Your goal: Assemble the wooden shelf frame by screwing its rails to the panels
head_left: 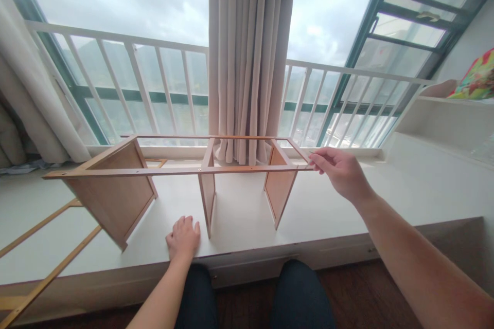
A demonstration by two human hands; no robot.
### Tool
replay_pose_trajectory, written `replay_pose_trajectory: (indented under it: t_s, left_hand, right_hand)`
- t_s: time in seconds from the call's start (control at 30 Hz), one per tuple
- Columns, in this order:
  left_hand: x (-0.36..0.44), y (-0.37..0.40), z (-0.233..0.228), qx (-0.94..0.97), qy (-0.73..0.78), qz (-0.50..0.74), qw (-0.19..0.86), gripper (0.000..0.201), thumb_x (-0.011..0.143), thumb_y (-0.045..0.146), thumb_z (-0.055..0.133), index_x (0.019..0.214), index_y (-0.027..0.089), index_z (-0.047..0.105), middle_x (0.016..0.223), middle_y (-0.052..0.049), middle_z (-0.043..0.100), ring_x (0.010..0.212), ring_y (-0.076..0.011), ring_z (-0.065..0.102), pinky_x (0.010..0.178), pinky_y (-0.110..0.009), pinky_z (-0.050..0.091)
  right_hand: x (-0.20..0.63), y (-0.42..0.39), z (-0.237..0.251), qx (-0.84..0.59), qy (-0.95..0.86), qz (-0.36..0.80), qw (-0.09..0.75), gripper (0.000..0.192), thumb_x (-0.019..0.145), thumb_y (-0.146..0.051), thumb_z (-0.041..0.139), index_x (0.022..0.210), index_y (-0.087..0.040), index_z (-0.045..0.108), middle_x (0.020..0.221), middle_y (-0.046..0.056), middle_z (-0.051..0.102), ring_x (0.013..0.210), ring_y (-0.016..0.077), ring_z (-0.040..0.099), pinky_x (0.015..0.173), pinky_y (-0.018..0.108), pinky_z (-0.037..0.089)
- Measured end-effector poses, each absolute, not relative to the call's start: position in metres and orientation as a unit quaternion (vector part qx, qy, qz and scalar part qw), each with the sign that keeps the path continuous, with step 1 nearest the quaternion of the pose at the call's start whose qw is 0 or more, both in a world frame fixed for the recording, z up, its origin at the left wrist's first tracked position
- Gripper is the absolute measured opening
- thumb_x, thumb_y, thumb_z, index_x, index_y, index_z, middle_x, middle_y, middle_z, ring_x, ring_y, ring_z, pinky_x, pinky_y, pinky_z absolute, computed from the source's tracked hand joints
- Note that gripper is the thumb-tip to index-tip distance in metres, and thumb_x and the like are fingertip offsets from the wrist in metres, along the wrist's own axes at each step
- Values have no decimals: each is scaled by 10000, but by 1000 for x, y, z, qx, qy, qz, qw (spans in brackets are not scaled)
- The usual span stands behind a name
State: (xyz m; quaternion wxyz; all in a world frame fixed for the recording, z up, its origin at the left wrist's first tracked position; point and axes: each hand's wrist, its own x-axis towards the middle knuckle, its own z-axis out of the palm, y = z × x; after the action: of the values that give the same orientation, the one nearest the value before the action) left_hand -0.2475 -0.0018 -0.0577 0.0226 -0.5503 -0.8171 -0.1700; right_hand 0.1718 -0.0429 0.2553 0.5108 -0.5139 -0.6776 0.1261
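A wooden shelf frame [177, 170] lies on its side across the white ledge, with upright panels between its two long rails. At its right end, my right hand [335, 167] is closed in a pinch on a thin metal rod [312, 152], close to the rail's tip. Most of the rod is hidden by the fingers, so its exact kind does not show. My left hand [183, 236] rests on the ledge in front of the middle panel [207, 195]; it holds nothing, and its thumb is apart from the slightly bent fingers.
Another wooden frame piece [57, 257] leans over the ledge's front edge at left. Behind the white ledge [239, 221] stand a white railing [154, 87], windows and a beige curtain [250, 61]. A white shelf unit [443, 118] carries a colourful item at right. My knees touch the front.
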Motion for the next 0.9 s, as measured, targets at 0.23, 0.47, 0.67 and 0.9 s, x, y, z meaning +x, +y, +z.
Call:
replay_pose_trajectory:
  t_s: [0.23, 0.47, 0.67, 0.9]
  left_hand:
    - [-248, -5, -61, -558, -814, -161, 25, 449, 980, 364, 364, 1326, 197, 595, 1475, -155, 554, 1360, -282, 468, 1053, -488, 368]
    - [-245, -5, -54, -561, -813, -158, 17, 414, 972, 353, 361, 1261, 193, 610, 1405, -141, 593, 1296, -280, 498, 1019, -497, 372]
    - [-243, -9, -48, -558, -815, -157, 12, 409, 971, 339, 359, 1255, 192, 615, 1412, -146, 591, 1293, -283, 496, 1018, -493, 371]
    - [-243, -8, -48, -557, -816, -156, 13, 417, 975, 348, 366, 1272, 188, 610, 1424, -143, 587, 1302, -281, 492, 1012, -491, 368]
  right_hand:
    - [169, -8, 250, -537, -694, 117, 466, 398, 900, -548, 642, 904, -159, 727, 779, 55, 691, 671, 150, 571, 634, 286, 451]
    - [169, -3, 249, -543, -693, 115, 459, 356, 906, -522, 635, 928, -175, 714, 786, 48, 692, 665, 146, 564, 654, 291, 455]
    - [168, -4, 251, -539, -703, 118, 449, 364, 903, -529, 634, 924, -175, 715, 791, 51, 694, 666, 148, 567, 658, 298, 460]
    - [169, -5, 252, -544, -711, 120, 430, 351, 906, -529, 623, 918, -192, 718, 800, 38, 699, 685, 148, 573, 687, 304, 464]
